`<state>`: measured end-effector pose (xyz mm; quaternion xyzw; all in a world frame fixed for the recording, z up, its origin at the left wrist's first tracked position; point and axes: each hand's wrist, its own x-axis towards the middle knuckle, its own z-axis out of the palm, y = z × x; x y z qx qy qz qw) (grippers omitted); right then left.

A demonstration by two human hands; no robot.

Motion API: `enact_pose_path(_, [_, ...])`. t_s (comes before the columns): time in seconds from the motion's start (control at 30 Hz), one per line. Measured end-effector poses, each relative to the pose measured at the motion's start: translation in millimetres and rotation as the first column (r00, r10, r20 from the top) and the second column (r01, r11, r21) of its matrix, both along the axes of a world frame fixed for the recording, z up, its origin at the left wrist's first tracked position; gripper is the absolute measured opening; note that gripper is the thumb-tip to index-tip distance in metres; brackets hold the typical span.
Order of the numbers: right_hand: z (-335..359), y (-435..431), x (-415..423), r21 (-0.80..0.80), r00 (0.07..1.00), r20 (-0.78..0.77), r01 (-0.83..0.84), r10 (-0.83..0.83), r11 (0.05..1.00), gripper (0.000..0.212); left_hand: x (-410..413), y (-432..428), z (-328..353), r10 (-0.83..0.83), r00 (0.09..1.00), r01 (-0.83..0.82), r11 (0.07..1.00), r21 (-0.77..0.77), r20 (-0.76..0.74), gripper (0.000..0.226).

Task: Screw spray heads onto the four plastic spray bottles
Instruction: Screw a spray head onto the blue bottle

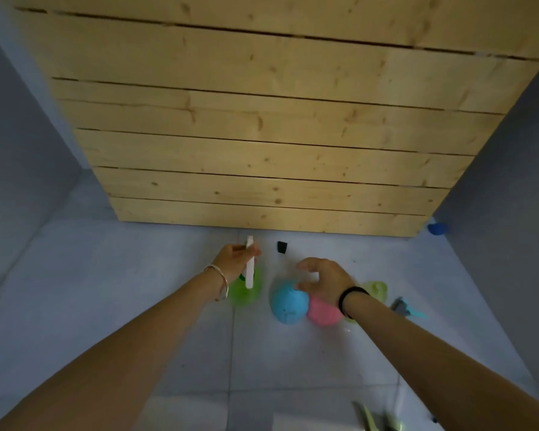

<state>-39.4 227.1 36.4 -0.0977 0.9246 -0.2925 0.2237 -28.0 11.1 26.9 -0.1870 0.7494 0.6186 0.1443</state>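
Note:
Four plastic bottles stand on the grey floor, seen from above: green (242,293), blue (288,303), pink (322,312) and pale yellow-green (376,290). My left hand (235,258) grips a spray head whose white dip tube (249,265) hangs down over the green bottle's mouth. My right hand (322,279) hovers with spread, relaxed fingers above the blue and pink bottles and holds nothing. A grey and teal spray head (405,307) lies on the floor to the right of the bottles.
A wooden plank wall (262,135) rises just behind the bottles. A small black piece (282,246) lies near its base. A blue object (437,228) sits at the right corner. Pale green parts (377,418) lie at the bottom right.

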Motion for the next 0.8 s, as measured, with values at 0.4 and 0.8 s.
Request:
enact_pose_path(0.4, [-55, -3, -9, 0.112, 1.000, 0.029, -0.015, 0.012, 0.994, 0.029, -7, 15, -53, -0.005, 0.997, 0.001, 0.999, 0.053, 0.078, 0.023])
enact_pose_path(0.8, [-58, -8, -10, 0.093, 1.000, -0.007, 0.005, -0.005, 0.996, 0.026, 0, 16, -53, 0.025, 0.996, -0.028, 0.999, 0.037, 0.081, 0.022])
